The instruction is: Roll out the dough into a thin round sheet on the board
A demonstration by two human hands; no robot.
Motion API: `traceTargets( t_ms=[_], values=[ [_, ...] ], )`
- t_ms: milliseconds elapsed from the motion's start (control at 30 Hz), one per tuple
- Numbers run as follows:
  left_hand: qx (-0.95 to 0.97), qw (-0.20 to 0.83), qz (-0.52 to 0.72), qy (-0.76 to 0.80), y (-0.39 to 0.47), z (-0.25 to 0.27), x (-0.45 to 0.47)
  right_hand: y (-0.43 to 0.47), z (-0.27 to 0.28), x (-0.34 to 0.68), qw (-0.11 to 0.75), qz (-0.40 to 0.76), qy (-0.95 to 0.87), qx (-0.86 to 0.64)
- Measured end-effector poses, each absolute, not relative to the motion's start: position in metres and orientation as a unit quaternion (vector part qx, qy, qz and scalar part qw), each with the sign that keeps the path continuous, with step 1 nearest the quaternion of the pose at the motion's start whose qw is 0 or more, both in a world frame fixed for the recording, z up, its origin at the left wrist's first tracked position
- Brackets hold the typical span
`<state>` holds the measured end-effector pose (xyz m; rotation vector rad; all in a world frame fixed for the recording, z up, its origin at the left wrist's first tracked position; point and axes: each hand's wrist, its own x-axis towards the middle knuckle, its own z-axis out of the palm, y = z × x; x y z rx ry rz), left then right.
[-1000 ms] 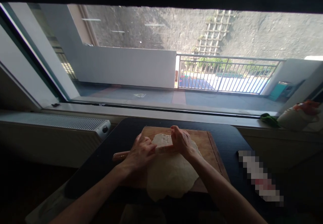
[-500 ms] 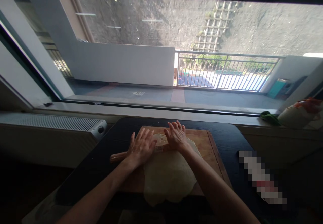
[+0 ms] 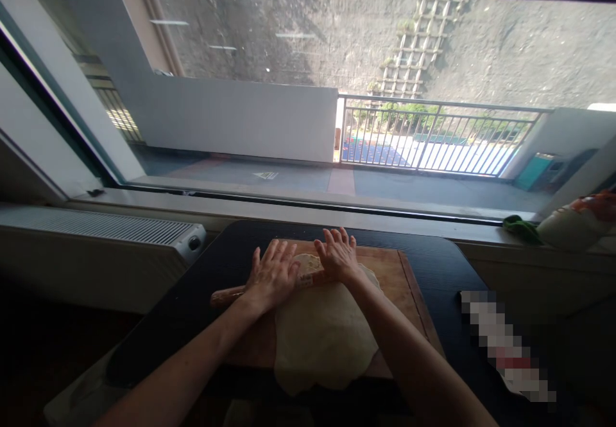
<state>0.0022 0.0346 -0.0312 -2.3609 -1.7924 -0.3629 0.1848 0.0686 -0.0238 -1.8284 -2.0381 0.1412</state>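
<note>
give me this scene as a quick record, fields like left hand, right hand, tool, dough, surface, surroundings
left hand: open, fingers spread, over the rolling pin
right hand: open, fingers spread, over the pin farther right
tool: rolling pin lying across the far part of the dough, its left end sticking out
dough: thin flat sheet, uneven edge, hanging past the board's near edge
surface: wooden board on a dark table
surroundings: window ahead, radiator at left, pixelated item on the table's right side
</note>
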Motion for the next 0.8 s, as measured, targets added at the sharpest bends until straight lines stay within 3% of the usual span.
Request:
traceTargets(
  t_ms=[633, 800],
  values=[
    [-0.819, 0.046, -0.119, -0.56, 0.015, -0.036, 0.001, 0.036, -0.035, 0.191, 0.208, 0.005, -0.771, -0.602],
    [-0.789, 0.028, -0.1, -0.605, 0.041, -0.031, 0.007, 0.064, -0.026, 0.185, 0.197, 0.034, -0.735, -0.648]
  ],
)
